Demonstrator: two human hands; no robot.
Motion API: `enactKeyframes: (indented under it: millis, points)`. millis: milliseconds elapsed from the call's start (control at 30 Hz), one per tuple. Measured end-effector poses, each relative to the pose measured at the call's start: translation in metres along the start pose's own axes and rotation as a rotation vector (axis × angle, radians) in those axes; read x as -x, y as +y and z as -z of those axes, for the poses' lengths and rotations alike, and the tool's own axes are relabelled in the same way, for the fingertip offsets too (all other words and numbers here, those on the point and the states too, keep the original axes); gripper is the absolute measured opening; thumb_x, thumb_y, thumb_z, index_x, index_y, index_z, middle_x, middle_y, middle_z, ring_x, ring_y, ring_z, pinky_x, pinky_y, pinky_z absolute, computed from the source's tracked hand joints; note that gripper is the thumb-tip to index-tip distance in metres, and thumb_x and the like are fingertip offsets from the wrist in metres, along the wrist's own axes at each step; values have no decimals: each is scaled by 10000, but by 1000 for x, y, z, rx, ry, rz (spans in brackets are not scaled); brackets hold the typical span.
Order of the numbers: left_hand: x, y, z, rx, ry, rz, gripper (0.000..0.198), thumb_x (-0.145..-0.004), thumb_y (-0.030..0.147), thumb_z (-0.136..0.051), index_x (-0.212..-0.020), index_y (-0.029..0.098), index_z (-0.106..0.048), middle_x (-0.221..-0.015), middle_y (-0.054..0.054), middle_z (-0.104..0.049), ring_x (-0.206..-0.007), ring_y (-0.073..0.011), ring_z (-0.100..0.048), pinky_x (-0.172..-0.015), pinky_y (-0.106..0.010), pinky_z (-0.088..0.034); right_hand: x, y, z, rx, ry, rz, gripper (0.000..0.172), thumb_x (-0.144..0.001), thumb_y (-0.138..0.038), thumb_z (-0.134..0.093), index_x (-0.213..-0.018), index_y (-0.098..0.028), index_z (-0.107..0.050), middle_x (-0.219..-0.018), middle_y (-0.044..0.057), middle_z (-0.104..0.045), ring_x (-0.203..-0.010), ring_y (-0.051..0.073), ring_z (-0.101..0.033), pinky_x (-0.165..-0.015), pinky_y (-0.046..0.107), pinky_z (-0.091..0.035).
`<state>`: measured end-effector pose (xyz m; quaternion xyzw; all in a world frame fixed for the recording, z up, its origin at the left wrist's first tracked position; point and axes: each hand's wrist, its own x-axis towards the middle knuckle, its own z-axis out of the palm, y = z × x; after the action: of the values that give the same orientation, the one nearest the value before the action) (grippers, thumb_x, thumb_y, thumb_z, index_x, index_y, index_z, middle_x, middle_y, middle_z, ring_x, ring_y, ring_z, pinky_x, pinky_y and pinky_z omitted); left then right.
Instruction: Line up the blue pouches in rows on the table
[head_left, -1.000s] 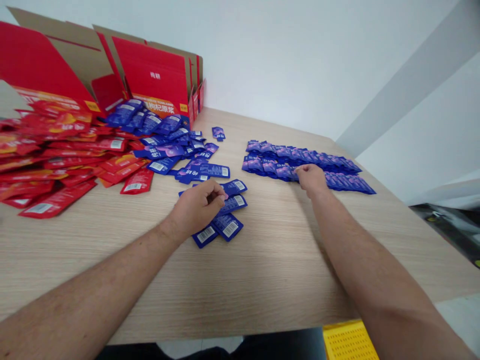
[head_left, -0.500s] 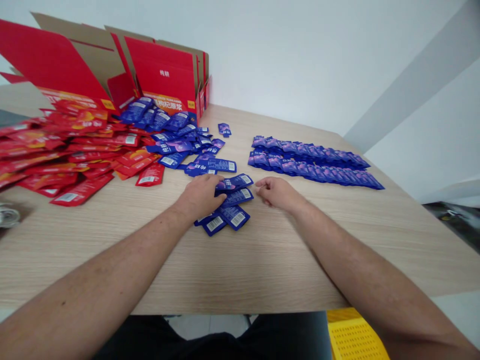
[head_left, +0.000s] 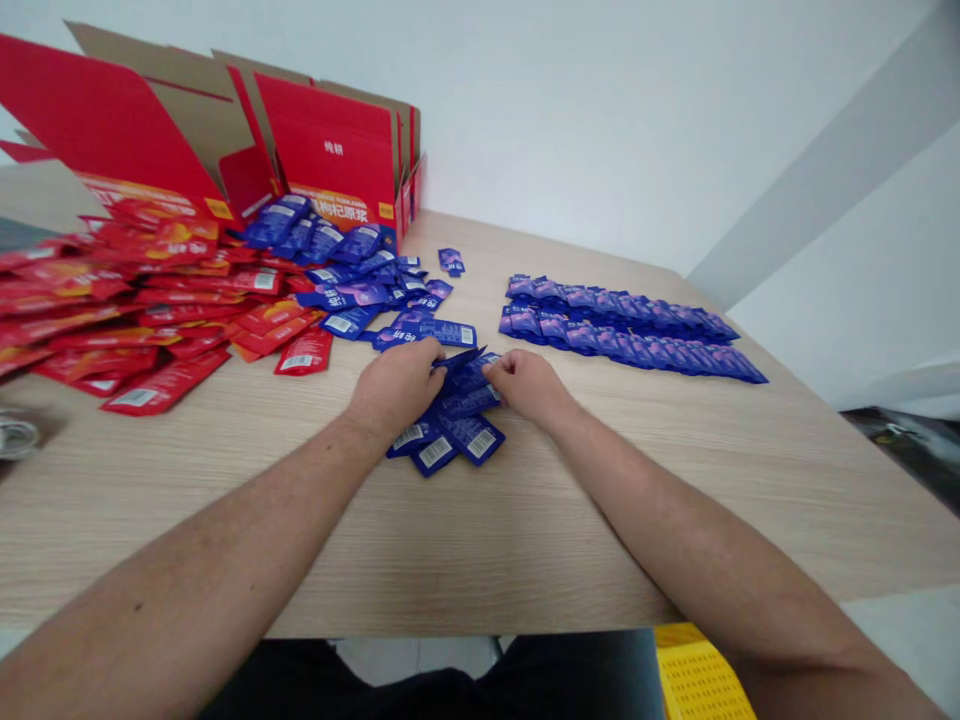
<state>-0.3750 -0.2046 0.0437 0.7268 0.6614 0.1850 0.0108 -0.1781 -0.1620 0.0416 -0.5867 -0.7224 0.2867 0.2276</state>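
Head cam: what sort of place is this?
Probably a small packing or sorting room: blue sachets lined up in rows on a wood-grain table, a heap of red sachets, and open red cartons behind them.

Sachet rows (head_left: 622, 328) lie right of loose sachets (head_left: 341, 322).

Right grip (head_left: 525, 388) has moved from the sachet rows (head_left: 622, 328) to the blue pile (head_left: 471, 435); contact made. One sachet (head_left: 459, 358) now tilts up.
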Motion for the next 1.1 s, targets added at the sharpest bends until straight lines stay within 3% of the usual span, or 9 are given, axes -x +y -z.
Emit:
enactKeyframes:
  millis: [100,200,433,600,700,800,967,1100]
  points:
    - [2,4,0,47,23,-81,153,-919,287,-571,-1006,214,-673,-987,-69,-747,-975,-267,-696,-804,-350,-519,7,-9,-5,-351,-190,-132,215,-985,-338,-601,-841,-182,-637,-876,35,-731,-545,92,-590,-404,210,-371]
    - [5,8,-4,101,-4,-173,133,-910,278,-570,-973,218,-671,-953,-65,-733,-943,-266,-690,-783,-357,-514,10,-13,-13,-511,-223,-164,222,-996,-325,-599,-824,-188,-630,-843,18,-726,-504,77,-576,-342,189,-347]
    - [11,13,-5,241,-62,-392,275,-830,368,-719,-1033,184,-696,-1047,-93,-716,-1018,-285,-667,-896,-414,-538,9,-3,-17,-485,-191,-186,219,-983,-267,-605,-778,-191,-622,-626,-19,-652,-434,93,-554,-322,185,-361]
    - [15,13,-6,331,-54,-506,292,-860,391,-719,-1069,187,-703,-1092,-87,-736,-1071,-273,-670,-961,-422,-541,11,6,-6,-309,-183,-164,212,-950,-220,-602,-740,-193,-612,-475,-46,-565,-369,92,-477,-343,184,-334]
    - [17,13,-7,358,0,-514,283,-922,419,-646,-1072,187,-702,-1086,-80,-740,-1052,-257,-678,-950,-413,-550,13,16,18,-188,-132,-88,208,-940,-227,-598,-735,-192,-607,-491,-42,-587,-367,84,-474,-366,183,-326]
    - [18,12,-8,359,2,-513,272,-944,428,-613,-1052,199,-711,-1066,-71,-744,-1040,-253,-683,-940,-410,-556,11,35,58,-162,7,-52,198,-932,-220,-598,-737,-192,-586,-489,-50,-571,-361,70,-443,-386,176,-323]
    - [17,11,-10,366,-31,-482,266,-954,425,-601,-1049,204,-714,-1084,-74,-742,-1057,-252,-679,-951,-420,-558,-6,86,134,-276,315,-195,214,-931,-164,-570,-720,-196,-554,-446,-56,-477,-345,74,-388,-353,188,-256]
    - [17,11,-13,358,-48,-481,285,-959,439,-589,-1046,198,-715,-1086,-84,-742,-1074,-258,-676,-957,-431,-559,-30,131,175,-358,395,-360,242,-926,-134,-574,-702,-205,-517,-446,-56,-444,-345,74,-359,-346,188,-237]
